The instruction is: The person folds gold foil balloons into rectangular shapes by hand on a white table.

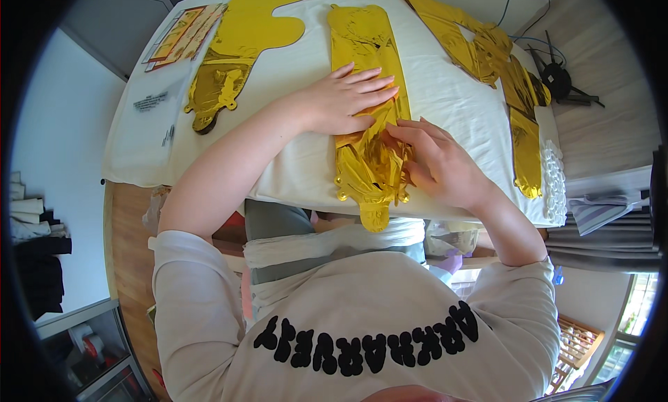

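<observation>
A flat, crinkled gold foil balloon (362, 47) lies lengthwise in front of me, and its tabbed near end hangs slightly past the table edge. My left hand (348, 101) is open, pressed flat on the middle of the foil with fingers spread to the right. At the balloon's right edge, my right hand (435, 155) has curled fingers and a bent thumb closed on the foil. The foil is creased and bunched between and below both hands. Part of it is hidden under my left palm.
Another flat gold foil balloon (257, 26) lies at the far left, beside printed cards (186, 34) and a clear plastic bag (149, 116). More gold foil (480, 50) stretches along the right side of the white-covered table (292, 169). A black stand-like object (560, 78) with cables is beyond it.
</observation>
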The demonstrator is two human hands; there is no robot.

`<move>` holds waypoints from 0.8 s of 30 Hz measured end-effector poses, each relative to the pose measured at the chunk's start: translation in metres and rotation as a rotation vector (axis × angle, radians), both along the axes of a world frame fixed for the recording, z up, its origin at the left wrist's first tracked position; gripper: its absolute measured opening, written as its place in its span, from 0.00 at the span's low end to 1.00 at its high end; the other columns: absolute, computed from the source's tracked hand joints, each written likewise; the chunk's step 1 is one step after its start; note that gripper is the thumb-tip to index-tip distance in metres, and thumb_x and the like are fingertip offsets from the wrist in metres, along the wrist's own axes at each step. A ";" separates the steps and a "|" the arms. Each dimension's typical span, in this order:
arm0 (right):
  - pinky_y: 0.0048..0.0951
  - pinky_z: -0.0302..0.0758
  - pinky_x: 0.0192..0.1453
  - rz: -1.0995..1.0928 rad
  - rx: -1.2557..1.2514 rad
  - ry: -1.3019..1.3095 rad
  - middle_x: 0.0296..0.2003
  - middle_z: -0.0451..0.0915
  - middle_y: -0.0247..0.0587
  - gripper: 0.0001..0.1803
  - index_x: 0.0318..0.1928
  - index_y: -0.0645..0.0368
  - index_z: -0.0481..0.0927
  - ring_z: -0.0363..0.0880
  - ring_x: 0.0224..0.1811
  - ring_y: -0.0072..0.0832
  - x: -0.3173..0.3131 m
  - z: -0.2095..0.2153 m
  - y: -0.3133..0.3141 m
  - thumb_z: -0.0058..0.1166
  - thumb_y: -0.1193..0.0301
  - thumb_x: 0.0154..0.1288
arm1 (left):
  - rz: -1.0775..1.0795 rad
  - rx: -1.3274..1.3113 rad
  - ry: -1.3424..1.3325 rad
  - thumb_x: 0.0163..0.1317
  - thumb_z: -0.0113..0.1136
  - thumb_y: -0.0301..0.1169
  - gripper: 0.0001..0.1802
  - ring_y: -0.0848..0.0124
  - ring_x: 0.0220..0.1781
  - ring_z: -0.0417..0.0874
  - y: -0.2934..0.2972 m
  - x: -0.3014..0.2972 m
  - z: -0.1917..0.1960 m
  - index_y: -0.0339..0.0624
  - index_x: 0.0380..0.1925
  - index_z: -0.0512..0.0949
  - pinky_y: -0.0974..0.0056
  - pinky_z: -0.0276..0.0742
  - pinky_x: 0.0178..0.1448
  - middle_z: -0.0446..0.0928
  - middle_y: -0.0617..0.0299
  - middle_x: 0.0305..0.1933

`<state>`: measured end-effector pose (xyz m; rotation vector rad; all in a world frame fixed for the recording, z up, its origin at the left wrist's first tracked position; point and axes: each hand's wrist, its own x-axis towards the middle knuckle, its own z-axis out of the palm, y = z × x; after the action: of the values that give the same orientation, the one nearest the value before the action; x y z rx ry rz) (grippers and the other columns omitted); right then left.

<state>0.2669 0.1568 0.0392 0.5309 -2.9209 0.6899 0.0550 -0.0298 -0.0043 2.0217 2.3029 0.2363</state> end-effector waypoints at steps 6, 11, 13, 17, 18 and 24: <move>0.56 0.57 0.85 0.006 0.122 -0.008 0.73 0.73 0.47 0.34 0.77 0.58 0.67 0.64 0.80 0.49 -0.003 -0.001 -0.007 0.58 0.72 0.73 | 0.007 0.055 0.045 0.79 0.45 0.49 0.36 0.61 0.90 0.47 -0.001 0.002 -0.007 0.56 0.83 0.56 0.44 0.42 0.90 0.52 0.61 0.88; 0.56 0.55 0.85 -0.024 0.159 0.023 0.74 0.71 0.47 0.32 0.78 0.57 0.66 0.64 0.80 0.48 -0.013 -0.006 -0.018 0.55 0.66 0.78 | 0.001 0.063 0.068 0.79 0.46 0.48 0.36 0.61 0.90 0.48 0.000 0.001 -0.007 0.57 0.83 0.57 0.43 0.43 0.90 0.53 0.60 0.88; 0.57 0.55 0.85 -0.041 0.173 0.054 0.73 0.72 0.48 0.32 0.76 0.58 0.66 0.66 0.79 0.47 -0.016 -0.007 -0.022 0.57 0.66 0.77 | 0.005 0.062 0.066 0.78 0.46 0.47 0.36 0.62 0.89 0.49 0.001 0.001 -0.008 0.57 0.83 0.57 0.43 0.43 0.90 0.53 0.60 0.88; 0.59 0.54 0.84 -0.076 0.104 0.014 0.72 0.73 0.49 0.35 0.76 0.57 0.63 0.72 0.75 0.46 -0.019 -0.008 -0.025 0.61 0.66 0.74 | 0.016 0.058 0.030 0.78 0.46 0.46 0.35 0.62 0.90 0.49 0.000 0.001 -0.008 0.57 0.83 0.57 0.44 0.43 0.90 0.53 0.61 0.88; 0.60 0.54 0.84 -0.074 0.099 -0.011 0.72 0.73 0.49 0.36 0.76 0.57 0.61 0.74 0.72 0.46 -0.019 -0.008 -0.024 0.63 0.66 0.73 | 0.016 0.061 0.002 0.78 0.46 0.46 0.35 0.62 0.90 0.48 0.000 0.000 -0.007 0.57 0.83 0.57 0.45 0.42 0.90 0.52 0.61 0.88; 0.62 0.53 0.84 -0.102 0.062 -0.050 0.70 0.74 0.48 0.41 0.75 0.55 0.57 0.80 0.67 0.45 -0.019 -0.010 -0.022 0.67 0.65 0.70 | 0.035 0.038 -0.045 0.73 0.52 0.64 0.47 0.62 0.90 0.45 -0.002 0.006 0.002 0.54 0.84 0.56 0.45 0.38 0.91 0.51 0.60 0.88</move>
<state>0.2477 0.1344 0.0296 0.3716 -2.9993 0.6104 0.0614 -0.0313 -0.0020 1.9735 2.3255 0.3262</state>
